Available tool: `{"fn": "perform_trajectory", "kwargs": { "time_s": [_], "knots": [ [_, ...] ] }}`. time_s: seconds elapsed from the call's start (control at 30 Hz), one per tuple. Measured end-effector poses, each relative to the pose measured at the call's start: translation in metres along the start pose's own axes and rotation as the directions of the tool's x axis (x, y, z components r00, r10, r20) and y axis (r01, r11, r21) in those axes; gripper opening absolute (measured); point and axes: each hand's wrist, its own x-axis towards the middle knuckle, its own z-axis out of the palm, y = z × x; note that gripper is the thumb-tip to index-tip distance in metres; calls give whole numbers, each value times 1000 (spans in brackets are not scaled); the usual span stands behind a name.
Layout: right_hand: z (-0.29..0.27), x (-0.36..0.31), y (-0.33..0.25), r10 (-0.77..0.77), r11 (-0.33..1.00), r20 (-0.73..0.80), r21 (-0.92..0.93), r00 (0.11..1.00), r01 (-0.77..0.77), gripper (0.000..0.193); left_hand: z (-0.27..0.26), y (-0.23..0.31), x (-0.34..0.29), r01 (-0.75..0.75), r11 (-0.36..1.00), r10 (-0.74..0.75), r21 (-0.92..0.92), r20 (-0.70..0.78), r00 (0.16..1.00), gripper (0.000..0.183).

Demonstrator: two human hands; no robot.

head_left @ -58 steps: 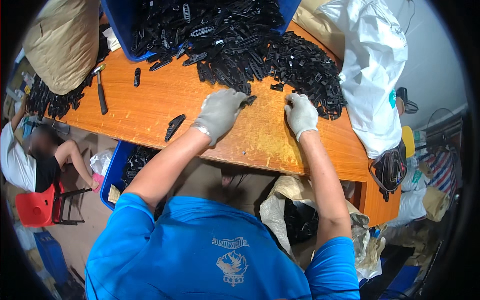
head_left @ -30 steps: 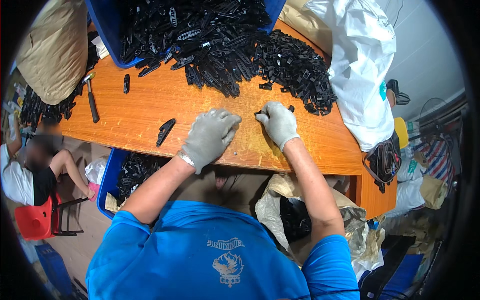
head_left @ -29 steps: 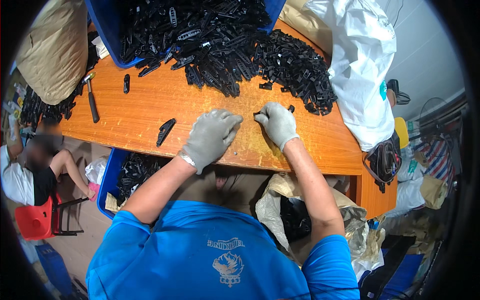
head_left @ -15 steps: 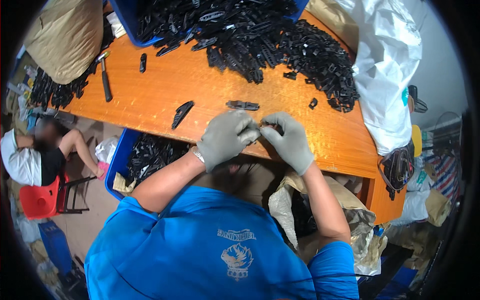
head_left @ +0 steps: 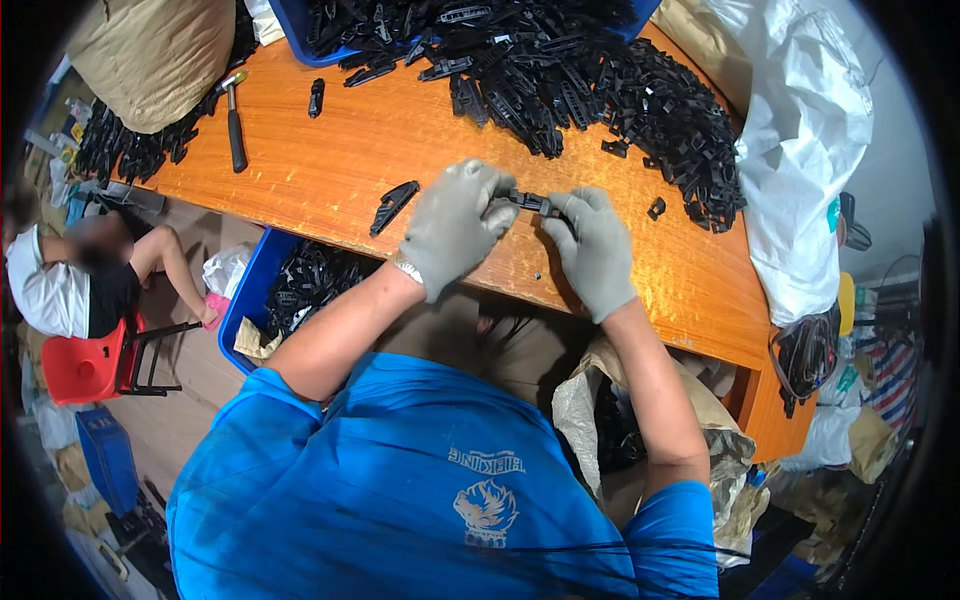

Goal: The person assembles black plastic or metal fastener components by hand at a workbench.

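Note:
Both of my hands wear grey gloves and meet above the wooden table near its front edge. A long black plastic part (head_left: 530,203) lies between them. Its left end is pinched by my left hand (head_left: 458,225), whose fingers are curled. Thumb and fingers of my right hand (head_left: 592,248) close on its right end. The gloves hide both ends of the part. Left of my left hand rests another black plastic part (head_left: 394,207), set at a slant. A tiny dark piece (head_left: 538,275) lies on the wood between my wrists.
Black parts pile up from a blue bin (head_left: 292,32) at the back, beside smaller clips (head_left: 690,150). A hammer (head_left: 235,125) lies left. A blue crate (head_left: 240,310) of parts and an open sack (head_left: 580,420) stand below the table edge. Someone sits on a red chair (head_left: 85,368).
My hands have moved away from the front edge and taken hold of the long part that lay on the table. The view has shifted slightly.

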Motion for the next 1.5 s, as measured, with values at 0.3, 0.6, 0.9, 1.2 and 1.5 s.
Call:
{"fn": "perform_trajectory", "kwargs": {
  "time_s": [0.3, 0.6, 0.9, 1.2, 1.5],
  "knots": [
    [15, 27, 29, 130, 991, 147, -27, 980, -128, 17, 10, -22, 16, 34, 989, -56, 141, 160, 985, 13],
    [29, 47, 21, -88, 986, 231, -115, 969, 118, 17, 9, -31, 22, -5, 990, -25, 144, 205, 978, 16],
    [-22, 12, 43, -37, 998, 126, -40, 991, 42, 20, -72, -49, 44, -53, 995, 17, 82, 392, 920, 29],
    [-69, -1, 130, 137, 898, 91, -432, 986, -84, 37, -24, -89, 110, -277, 826, 165, 491, 259, 952, 26],
    [-41, 12, 89, 184, 981, 187, -93, 965, -169, 31, -15, -45, 75, -9, 1000, 8, -26, -33, 999, 38]
  ]
}}
